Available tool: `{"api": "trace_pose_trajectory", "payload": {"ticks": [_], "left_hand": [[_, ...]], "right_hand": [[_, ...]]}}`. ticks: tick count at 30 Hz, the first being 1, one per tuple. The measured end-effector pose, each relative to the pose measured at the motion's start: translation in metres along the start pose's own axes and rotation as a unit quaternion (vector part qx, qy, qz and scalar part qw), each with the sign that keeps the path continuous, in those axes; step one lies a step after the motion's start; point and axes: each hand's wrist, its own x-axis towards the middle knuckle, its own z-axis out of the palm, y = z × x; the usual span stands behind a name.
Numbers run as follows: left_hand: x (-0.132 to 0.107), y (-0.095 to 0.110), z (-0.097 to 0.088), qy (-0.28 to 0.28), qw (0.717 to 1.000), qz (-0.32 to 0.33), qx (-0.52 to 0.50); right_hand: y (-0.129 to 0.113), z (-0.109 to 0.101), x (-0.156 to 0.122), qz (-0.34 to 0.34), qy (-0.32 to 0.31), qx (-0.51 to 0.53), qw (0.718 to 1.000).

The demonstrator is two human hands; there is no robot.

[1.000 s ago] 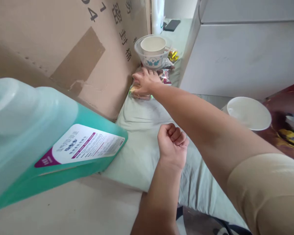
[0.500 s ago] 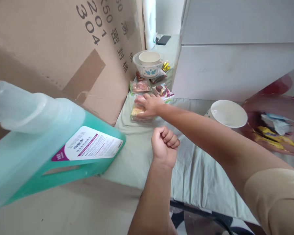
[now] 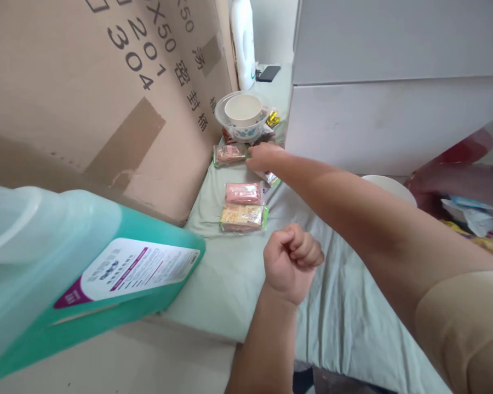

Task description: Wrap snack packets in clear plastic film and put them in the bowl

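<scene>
My right hand (image 3: 267, 155) reaches over a maroon-and-white snack packet (image 3: 269, 177), its fingers stretched out and pointing left. Part of that packet is hidden under the hand, and whether the fingers touch it is unclear. Just left of the fingertips lies a clear pack of pinkish food (image 3: 230, 155). Closer to me, a pink pack (image 3: 243, 193) and a yellowish pack with green edges (image 3: 243, 218) lie one below the other on the pale green cloth (image 3: 222, 273). My left hand (image 3: 292, 261) is a closed fist near these packs, with nothing visible in it.
A white bowl (image 3: 243, 109) sits inside a clear bowl (image 3: 222, 112) behind the packs. A large cardboard box (image 3: 168, 158) and green jug (image 3: 156, 262) stand left, a white box (image 3: 386, 120) right. Another white bowl (image 3: 390, 187) is partly behind my right arm. A white bottle (image 3: 243, 44) stands far back.
My right hand has left the pink and yellowish packs and moved farther away, over the maroon-and-white packet. My left fist stays closed. The view has shifted slightly.
</scene>
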Motion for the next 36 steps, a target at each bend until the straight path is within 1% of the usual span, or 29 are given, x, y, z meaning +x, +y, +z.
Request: {"api": "trace_pose_trajectory", "payload": {"ticks": [3,6,9,12,14,17,19,23,25,27,29,30,34,36], "left_hand": [[0.006,0.001,-0.002,0.0,1.0,-0.007,0.0],[0.009,0.002,-0.003,0.003,1.0,-0.017,-0.005],[0.01,0.0,-0.003,0.007,0.999,-0.032,-0.002],[0.009,-0.003,-0.003,0.013,0.999,-0.039,0.01],[0.009,-0.005,-0.003,0.018,0.999,-0.038,0.016],[0.01,-0.009,-0.002,0.021,0.999,-0.038,0.023],[0.011,-0.012,-0.002,0.022,0.999,-0.037,0.027],[0.014,-0.015,0.001,0.038,0.997,-0.047,0.039],[0.016,-0.015,0.004,0.057,0.995,-0.064,0.042],[0.016,-0.014,0.006,0.089,0.993,-0.074,0.031],[0.016,-0.011,0.007,0.117,0.991,-0.068,0.012],[0.015,-0.009,0.006,0.122,0.991,-0.063,0.005],[0.014,-0.001,0.001,0.108,0.994,-0.031,0.006],[0.013,0.005,-0.003,0.128,0.992,-0.002,-0.016]], "right_hand": [[0.001,0.007,0.021,0.01,-0.007,-0.012,1.0],[-0.003,0.01,0.029,0.012,0.005,-0.017,1.0],[-0.01,0.007,0.032,0.02,-0.002,-0.018,1.0],[-0.016,0.005,0.031,0.042,-0.004,-0.051,0.998],[-0.02,0.005,0.029,0.056,0.018,-0.079,0.995],[-0.022,0.005,0.029,0.055,0.051,-0.096,0.993],[-0.023,0.004,0.033,0.054,0.046,-0.084,0.994],[-0.024,0.002,0.044,0.073,0.012,-0.041,0.996],[-0.023,0.002,0.051,0.076,0.008,-0.022,0.997],[-0.022,0.003,0.059,0.08,0.01,0.003,0.997],[-0.02,0.005,0.065,0.088,0.007,0.029,0.996],[-0.018,0.006,0.068,0.093,0.002,0.04,0.995],[-0.014,0.007,0.071,0.089,-0.012,0.045,0.995],[-0.013,0.008,0.068,0.074,-0.005,0.036,0.997]]}}
